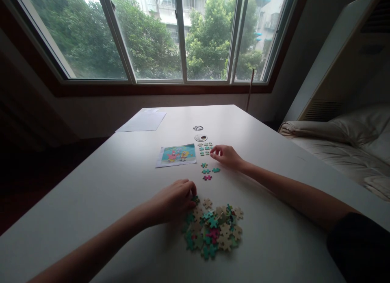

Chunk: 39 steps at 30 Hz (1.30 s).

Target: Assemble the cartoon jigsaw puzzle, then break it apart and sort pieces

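Observation:
My left hand (178, 197) is at the upper left edge of a loose pile of jigsaw puzzle pieces (225, 230), its fingers curled down onto a dark green puzzle piece (195, 199). Teal, pink and plain tan sides show in the pile. Farther off, my right hand (227, 156) has its thumb and forefinger drawn together at the right side of small rows of puzzle pieces (201, 149); they seem to grip a piece there, mostly covered by the fingertips. Between the hands lie several separate pieces, among them a pink one (207, 177) and a teal one (216, 170).
Left of the rows lies a printed cartoon picture (178, 155). Two round flat items (200, 138) are beyond the rows. White papers (141, 121) rest at the table's far left corner. Bedding (335, 149) is to the right of the white table (106, 185).

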Tool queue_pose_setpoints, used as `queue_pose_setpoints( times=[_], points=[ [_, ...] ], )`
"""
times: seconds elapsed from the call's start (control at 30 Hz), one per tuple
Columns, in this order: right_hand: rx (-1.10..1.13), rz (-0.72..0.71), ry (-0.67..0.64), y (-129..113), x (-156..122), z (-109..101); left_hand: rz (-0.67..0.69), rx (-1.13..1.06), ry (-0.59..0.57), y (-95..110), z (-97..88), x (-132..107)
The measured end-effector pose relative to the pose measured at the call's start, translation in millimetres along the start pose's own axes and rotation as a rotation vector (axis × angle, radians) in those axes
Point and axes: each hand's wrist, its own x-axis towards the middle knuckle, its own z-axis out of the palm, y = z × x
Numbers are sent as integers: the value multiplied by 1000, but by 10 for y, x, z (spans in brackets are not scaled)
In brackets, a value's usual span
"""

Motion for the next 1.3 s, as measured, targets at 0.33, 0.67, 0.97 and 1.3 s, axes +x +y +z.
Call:
queue_pose_setpoints(
  times=[0.33,0.67,0.97,1.3],
  points=[
    [97,-206,-22,-275,-647,-146,-53,-263,117,-78,86,94],
    [57,-370,28,-520,-851,-129,-123,-921,266,78,170,153],
    [17,-419,50,-562,-842,-104,-107,-1009,256,127,191,155],
    [-93,-422,178,-272,-692,-198,-15,-460,346,-43,239,151]
  ],
)
